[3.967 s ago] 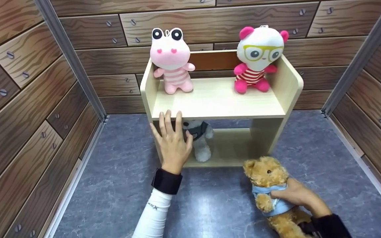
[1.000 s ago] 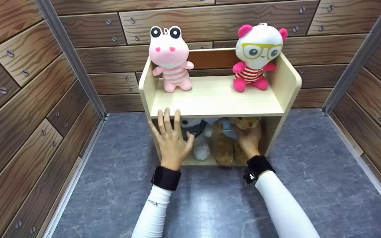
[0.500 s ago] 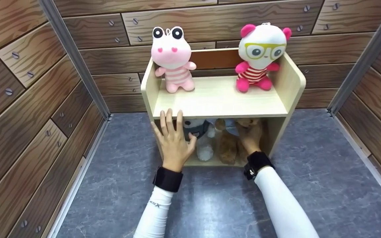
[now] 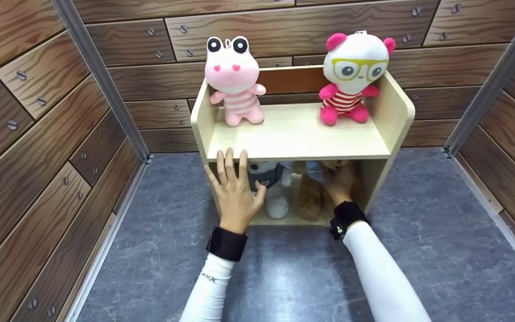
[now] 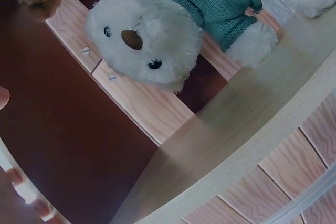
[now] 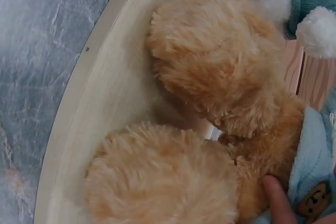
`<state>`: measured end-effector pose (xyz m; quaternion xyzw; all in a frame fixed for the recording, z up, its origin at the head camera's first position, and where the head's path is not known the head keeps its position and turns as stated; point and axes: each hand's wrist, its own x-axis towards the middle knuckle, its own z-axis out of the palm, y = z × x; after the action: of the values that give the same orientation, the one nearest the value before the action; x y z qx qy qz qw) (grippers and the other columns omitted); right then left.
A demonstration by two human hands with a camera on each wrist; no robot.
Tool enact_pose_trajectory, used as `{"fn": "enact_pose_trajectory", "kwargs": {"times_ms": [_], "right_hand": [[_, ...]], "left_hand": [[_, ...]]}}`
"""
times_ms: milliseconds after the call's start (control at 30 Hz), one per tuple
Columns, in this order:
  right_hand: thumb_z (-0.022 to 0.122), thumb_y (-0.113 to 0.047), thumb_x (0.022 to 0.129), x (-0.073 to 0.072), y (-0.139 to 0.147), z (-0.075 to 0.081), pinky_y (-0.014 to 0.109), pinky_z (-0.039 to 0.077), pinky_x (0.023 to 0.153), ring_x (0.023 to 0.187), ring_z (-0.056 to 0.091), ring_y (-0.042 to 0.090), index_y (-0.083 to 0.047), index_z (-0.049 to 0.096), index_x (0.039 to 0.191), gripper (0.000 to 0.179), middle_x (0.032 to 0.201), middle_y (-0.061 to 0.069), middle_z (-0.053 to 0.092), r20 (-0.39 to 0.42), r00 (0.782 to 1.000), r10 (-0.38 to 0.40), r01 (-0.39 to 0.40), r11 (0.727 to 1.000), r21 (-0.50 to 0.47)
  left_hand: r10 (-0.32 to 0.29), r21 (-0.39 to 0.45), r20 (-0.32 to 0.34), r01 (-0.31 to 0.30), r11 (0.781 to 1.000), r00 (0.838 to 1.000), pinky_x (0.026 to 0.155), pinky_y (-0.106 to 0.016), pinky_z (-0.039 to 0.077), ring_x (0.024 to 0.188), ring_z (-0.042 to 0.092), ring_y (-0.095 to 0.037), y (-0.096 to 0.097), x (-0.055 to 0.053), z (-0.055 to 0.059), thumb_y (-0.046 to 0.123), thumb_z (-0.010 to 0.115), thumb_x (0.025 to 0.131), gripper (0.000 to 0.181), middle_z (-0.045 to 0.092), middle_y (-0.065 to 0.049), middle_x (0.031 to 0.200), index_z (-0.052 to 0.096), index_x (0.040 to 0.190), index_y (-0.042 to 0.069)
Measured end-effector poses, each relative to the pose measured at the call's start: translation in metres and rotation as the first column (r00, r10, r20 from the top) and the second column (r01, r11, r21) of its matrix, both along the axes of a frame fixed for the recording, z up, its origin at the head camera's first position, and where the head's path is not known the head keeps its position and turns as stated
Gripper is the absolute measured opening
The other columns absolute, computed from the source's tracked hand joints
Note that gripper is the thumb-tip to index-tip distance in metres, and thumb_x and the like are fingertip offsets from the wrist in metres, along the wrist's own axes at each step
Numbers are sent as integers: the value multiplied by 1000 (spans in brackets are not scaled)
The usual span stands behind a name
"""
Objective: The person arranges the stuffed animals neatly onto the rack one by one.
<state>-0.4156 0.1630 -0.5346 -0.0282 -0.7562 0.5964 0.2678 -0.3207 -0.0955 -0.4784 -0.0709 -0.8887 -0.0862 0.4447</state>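
My left hand (image 4: 235, 192) rests its straight, spread fingers on the front edge of the cream wooden shelf (image 4: 297, 138), at the left. Inside the lower compartment, my right hand (image 4: 340, 184) holds a brown teddy bear (image 4: 310, 199) in a light blue top by its body. Its furry feet (image 6: 210, 56) face the right wrist camera, and a fingertip presses the blue top (image 6: 315, 150). Left of it sits a white plush toy (image 5: 142, 35) with a brown nose and teal knitted top. My right fingers are mostly hidden under the upper board.
On the upper board stand a pink plush frog-like toy (image 4: 235, 85) at left and a plush panda (image 4: 351, 80) with yellow glasses at right. Wood-patterned walls (image 4: 52, 134) enclose the grey floor (image 4: 159, 250) on the sides and back.
The teddy bear has gone from the floor at front right into the lower compartment with my right hand. Lately it has shifted slightly deeper. My left hand stays on the shelf edge.
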Motion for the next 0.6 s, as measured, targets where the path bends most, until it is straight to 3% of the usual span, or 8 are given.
{"fn": "enact_pose_trajectory", "kwargs": {"times_ms": [133, 267, 400, 500, 600], "right_hand": [[73, -8, 89, 0, 1, -1, 45, 47, 100, 117, 59, 35, 6, 48, 133, 53, 126, 24, 59, 54, 998, -18, 15, 998, 55], [73, -18, 89, 3, 2, -4, 45, 47, 99, 115, 57, 33, -2, 35, 144, 69, 132, 22, 52, 131, 991, 4, -16, 996, 90], [70, -17, 90, 7, 6, -13, 48, 39, 108, 125, 48, 37, -6, 18, 154, 83, 143, 26, 37, 147, 988, 40, -62, 986, 152], [68, -16, 91, 10, 10, -20, 51, 30, 114, 134, 38, 41, -3, 16, 155, 83, 147, 31, 29, 152, 987, 47, -81, 970, 229], [68, -17, 92, 12, 11, -23, 54, 28, 113, 133, 37, 44, -1, 21, 153, 78, 146, 33, 30, 142, 989, 48, -84, 963, 257]], "left_hand": [[1, 1, 7, -1, 1000, 1000, 116, -69, 9, 149, 19, -40, 0, 1, 0, 35, 66, 75, 87, 31, -20, 156, 33, 153, 16], [-2, 4, -1, 2, 1000, 1000, 115, -70, 11, 149, 20, -40, 0, 2, 1, 34, 66, 74, 87, 31, -20, 156, 34, 153, 15], [-1, -1, -5, 1, 1000, 1000, 114, -71, 13, 149, 20, -40, 0, 2, 1, 35, 66, 75, 87, 31, -20, 156, 34, 153, 15], [2, -5, -1, -2, 1000, 1000, 113, -71, 15, 149, 19, -40, 0, 2, 1, 35, 66, 75, 87, 31, -20, 156, 33, 153, 15], [4, -9, -2, -4, 1000, 1000, 112, -72, 17, 149, 20, -40, 0, 2, 1, 35, 66, 75, 87, 31, -20, 156, 33, 153, 15]]}}
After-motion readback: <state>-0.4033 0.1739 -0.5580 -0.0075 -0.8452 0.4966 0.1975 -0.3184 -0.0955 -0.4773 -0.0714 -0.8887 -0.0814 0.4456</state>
